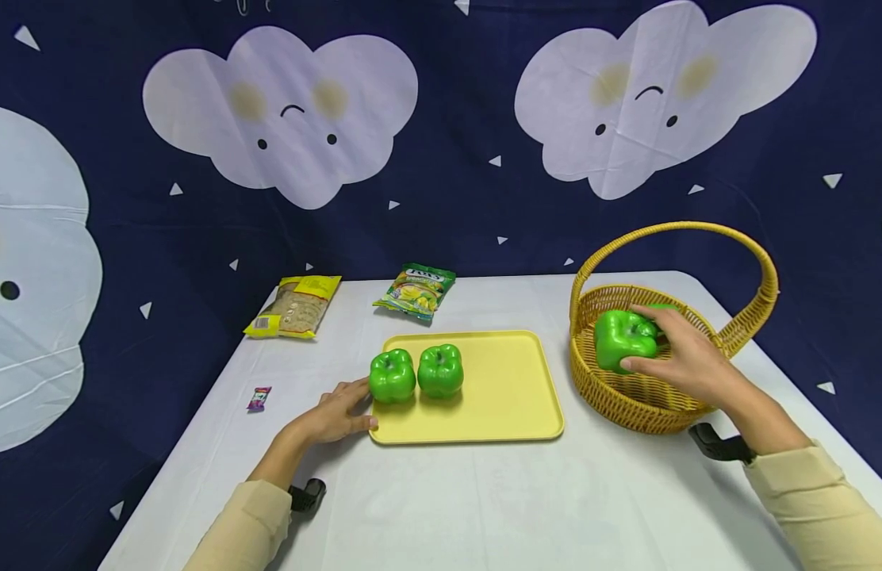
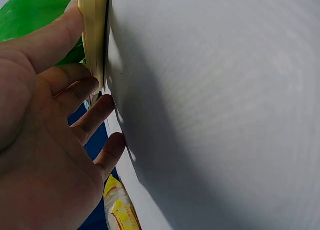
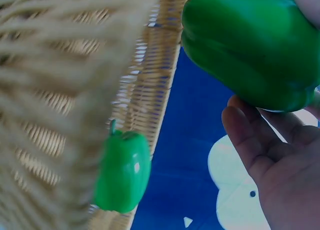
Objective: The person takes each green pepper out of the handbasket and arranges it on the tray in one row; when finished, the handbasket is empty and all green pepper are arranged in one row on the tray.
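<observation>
A glossy green, lobed bell pepper (image 1: 619,341) is grasped in the right hand (image 1: 684,357) over the round golden wicker basket (image 1: 619,408), right of the pale-yellow rectangular tray (image 1: 512,388). The left hand (image 1: 335,414), loosely spread and gripping nothing, touches the tray's left edge. Both forearms (image 1: 765,424) reach forward, flanking the tray.

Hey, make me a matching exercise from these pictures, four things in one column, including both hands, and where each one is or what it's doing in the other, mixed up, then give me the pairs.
Column one:
1. Left hand
2. Right hand
3. Yellow tray
4. Green snack bag

Column two:
A. lying beyond the tray
B. bearing two green peppers
C. at the tray's left edge
D. gripping one green pepper

Pairs: 1-C, 2-D, 3-B, 4-A
</observation>
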`<state>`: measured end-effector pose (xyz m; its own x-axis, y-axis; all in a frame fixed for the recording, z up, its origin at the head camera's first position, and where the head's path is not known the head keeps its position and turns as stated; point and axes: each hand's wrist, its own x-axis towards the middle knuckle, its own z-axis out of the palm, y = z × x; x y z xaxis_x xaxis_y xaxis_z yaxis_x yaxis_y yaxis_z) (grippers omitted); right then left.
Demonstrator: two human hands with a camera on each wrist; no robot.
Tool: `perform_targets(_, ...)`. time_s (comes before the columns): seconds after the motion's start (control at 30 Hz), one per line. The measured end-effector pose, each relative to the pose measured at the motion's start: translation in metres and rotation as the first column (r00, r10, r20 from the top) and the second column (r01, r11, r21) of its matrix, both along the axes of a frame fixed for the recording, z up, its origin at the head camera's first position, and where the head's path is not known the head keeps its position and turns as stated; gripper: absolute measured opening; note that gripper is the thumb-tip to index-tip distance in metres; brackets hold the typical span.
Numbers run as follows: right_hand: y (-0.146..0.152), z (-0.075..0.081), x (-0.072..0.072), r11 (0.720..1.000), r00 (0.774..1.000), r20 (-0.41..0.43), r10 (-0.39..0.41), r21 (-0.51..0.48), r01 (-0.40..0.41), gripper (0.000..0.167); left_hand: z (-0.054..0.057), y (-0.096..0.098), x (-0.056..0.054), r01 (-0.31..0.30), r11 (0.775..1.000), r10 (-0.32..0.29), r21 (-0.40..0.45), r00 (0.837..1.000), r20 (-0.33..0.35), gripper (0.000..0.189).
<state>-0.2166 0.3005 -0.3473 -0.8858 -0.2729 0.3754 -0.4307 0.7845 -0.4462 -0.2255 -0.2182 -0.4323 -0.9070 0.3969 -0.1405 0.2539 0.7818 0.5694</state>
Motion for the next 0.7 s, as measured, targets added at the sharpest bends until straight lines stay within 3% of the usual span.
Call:
perform_targets(0.33, -0.025, 0.008, 0.006, 0.999, 0.999, 0.008, 0.046, -0.01, -0.046, 0.079, 0.001, 0.0, 0.0, -0.001, 1.0, 0.001, 0.002, 1.0, 0.002, 0.073)
perform_targets(0.7, -0.051, 0.0, -0.002, 0.993, 0.994, 0.033, 0.109, -0.039, -0.107, 0.08, 0.0, 0.0, 0.0, 0.007, 1.0, -0.007, -0.007, 1.0, -0.009, 0.073)
